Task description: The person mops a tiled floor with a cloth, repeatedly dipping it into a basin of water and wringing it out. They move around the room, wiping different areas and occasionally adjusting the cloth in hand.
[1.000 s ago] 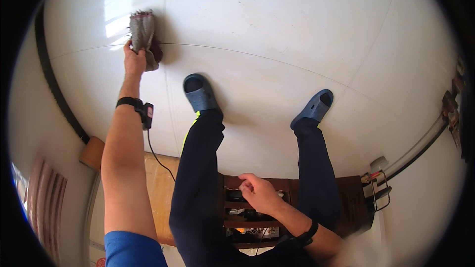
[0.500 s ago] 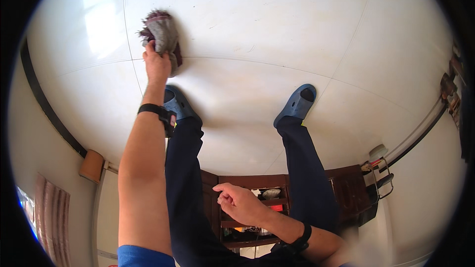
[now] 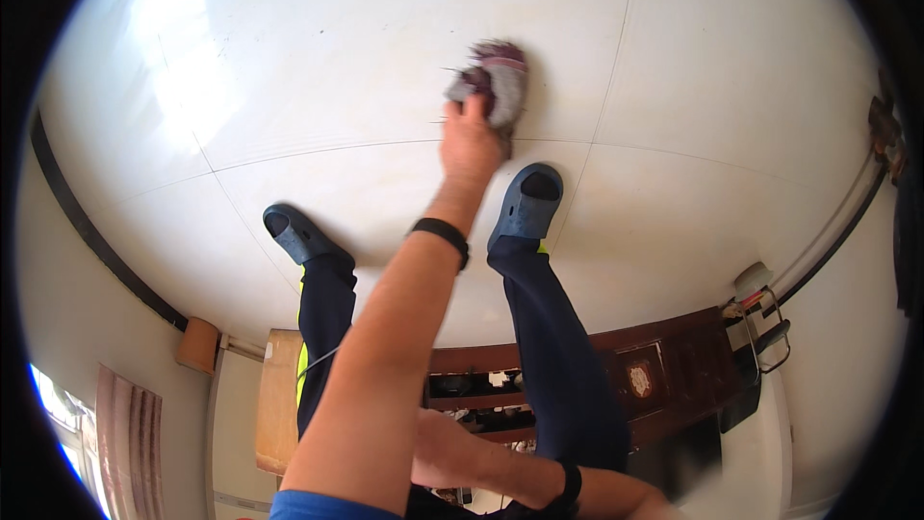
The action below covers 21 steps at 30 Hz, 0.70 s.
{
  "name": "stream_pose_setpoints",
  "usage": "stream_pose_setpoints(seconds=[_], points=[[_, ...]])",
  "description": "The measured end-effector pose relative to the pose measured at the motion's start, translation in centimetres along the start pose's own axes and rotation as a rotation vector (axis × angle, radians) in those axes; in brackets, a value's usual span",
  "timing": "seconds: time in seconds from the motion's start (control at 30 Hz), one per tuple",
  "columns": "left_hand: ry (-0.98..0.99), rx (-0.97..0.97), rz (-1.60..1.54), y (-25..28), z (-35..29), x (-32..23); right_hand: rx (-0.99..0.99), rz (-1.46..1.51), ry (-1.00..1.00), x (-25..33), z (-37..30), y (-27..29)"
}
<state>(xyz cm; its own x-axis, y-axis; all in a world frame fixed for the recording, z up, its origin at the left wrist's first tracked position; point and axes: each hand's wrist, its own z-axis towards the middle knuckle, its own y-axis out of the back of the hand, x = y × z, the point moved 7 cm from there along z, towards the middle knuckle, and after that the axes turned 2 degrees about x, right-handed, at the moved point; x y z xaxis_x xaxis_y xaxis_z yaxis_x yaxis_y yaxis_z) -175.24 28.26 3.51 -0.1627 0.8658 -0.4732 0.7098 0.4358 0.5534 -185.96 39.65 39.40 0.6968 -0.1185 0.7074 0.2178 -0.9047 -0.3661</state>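
My left hand [image 3: 472, 143] grips a folded grey and maroon cloth [image 3: 508, 87] with fringed edges, and presses it on the white tiled floor [image 3: 346, 67]. Motion blurs the cloth and the fingers a little. It lies just ahead of my right foot's blue slipper [image 3: 531, 200]. My right hand [image 3: 438, 448] is low in front of my body, where my left forearm crosses over it and hides the fingers.
My left foot's blue slipper [image 3: 294, 231] stands further left. Below in the picture are a dark wooden cabinet [image 3: 674, 366] with items on open shelves, and a light wooden piece [image 3: 279, 395]. A metal-framed chair [image 3: 770, 332] stands at right, an orange-brown bin-like object [image 3: 197, 345] at left.
My left hand has swept the cloth rightward over the floor, from ahead of my left foot to ahead of my right. My feet shift, and my right hand is now behind my left forearm.
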Motion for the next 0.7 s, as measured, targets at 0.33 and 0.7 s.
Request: stream_pose_setpoints(seconds=[0.33,0.7], points=[[-0.233,0.298,0.066,-7.8,-1.8,-11.7,0.043,0.068,0.065,-0.1,-2.5,-2.1],[0.042,-0.123,0.058,11.3,-3.9,8.6,0.337,-0.123,-0.023,2.5,-1.0,-5.0]])
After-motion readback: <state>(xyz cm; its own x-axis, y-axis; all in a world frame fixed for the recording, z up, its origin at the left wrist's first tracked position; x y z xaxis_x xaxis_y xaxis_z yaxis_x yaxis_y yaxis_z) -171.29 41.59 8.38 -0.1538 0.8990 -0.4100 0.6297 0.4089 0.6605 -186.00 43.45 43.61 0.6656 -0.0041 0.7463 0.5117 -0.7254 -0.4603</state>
